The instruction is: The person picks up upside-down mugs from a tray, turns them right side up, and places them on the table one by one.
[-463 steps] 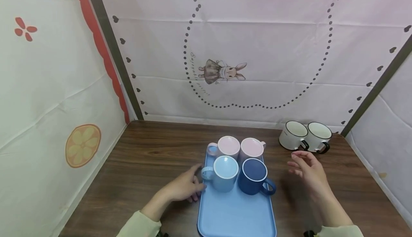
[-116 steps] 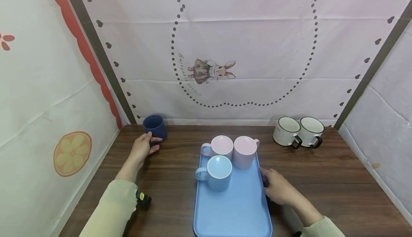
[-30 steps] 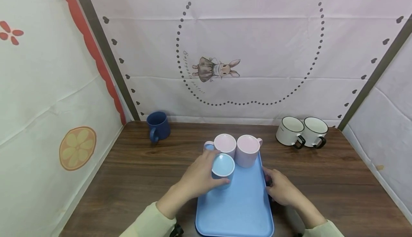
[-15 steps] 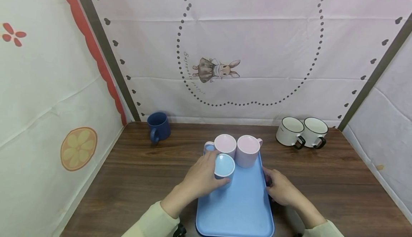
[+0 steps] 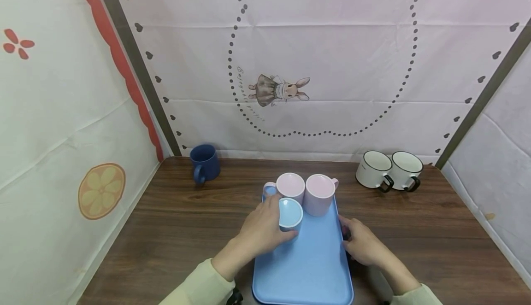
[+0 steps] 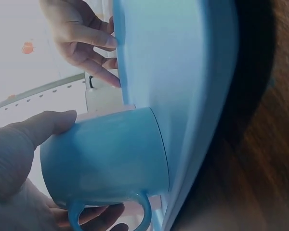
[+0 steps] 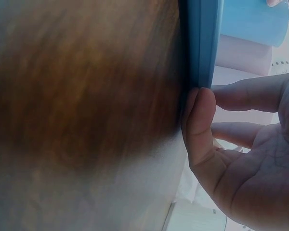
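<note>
My left hand (image 5: 263,226) holds a light blue mug (image 6: 106,156) by its body, thumb on one side and fingers on the other. The mug stands upright on the blue tray (image 5: 307,268), and its handle shows in the left wrist view beside my fingers. My right hand (image 5: 361,240) grips the tray's right edge, thumb at the rim and bent fingers (image 7: 201,118) against its outer side. Just behind the light blue mug, two pink mugs (image 5: 318,194) stand side by side on the tray's far end. The near part of the tray is bare.
A dark blue mug (image 5: 204,163) stands at the table's back left, handle forward. Two white enamel mugs (image 5: 373,169) with black handles are at the back right. Patterned cloth walls (image 5: 352,65) close off the back and sides of the wooden table (image 5: 182,236).
The dark blue mug has gone from the tray to the back left, carried by my left hand, which then took hold of the light blue mug. My right hand moved to the tray edge.
</note>
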A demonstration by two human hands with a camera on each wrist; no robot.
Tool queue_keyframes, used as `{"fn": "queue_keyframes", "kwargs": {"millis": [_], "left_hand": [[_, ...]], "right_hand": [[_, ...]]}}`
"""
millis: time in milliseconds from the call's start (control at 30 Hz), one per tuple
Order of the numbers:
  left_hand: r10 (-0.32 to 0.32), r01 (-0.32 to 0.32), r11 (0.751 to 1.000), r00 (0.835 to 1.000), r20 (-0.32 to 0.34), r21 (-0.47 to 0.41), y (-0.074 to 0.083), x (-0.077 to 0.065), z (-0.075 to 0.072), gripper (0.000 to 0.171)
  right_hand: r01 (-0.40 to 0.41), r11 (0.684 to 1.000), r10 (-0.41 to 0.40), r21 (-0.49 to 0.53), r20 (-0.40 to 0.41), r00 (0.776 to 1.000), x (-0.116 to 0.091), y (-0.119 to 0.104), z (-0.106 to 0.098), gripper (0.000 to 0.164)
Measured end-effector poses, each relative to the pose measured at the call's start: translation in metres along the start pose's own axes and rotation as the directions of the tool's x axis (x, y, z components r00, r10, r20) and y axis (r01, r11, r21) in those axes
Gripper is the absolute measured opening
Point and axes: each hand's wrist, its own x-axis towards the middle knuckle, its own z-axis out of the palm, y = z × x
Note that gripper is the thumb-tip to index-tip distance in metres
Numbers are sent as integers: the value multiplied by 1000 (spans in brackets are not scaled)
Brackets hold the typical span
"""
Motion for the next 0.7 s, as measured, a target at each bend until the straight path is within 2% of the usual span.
{"fn": "queue_keyframes", "kwargs": {"millis": [233,467,700], "left_hand": [[-7,8,1000,1000,-27,7,1,3,-1,92],[-12,12,1000,999,-45,13,-1,4,-1,93],[-8,8,1000,998,-60,0,-3,3,-3,91]], "right_hand": [[17,1000,-17,-22,-10,1000,-1,0,0,70],[51,992,-53,-113,-18,998,0,2,-1,69],[44,988,-49,-149,-26,998,-2,0,-1,66]]}}
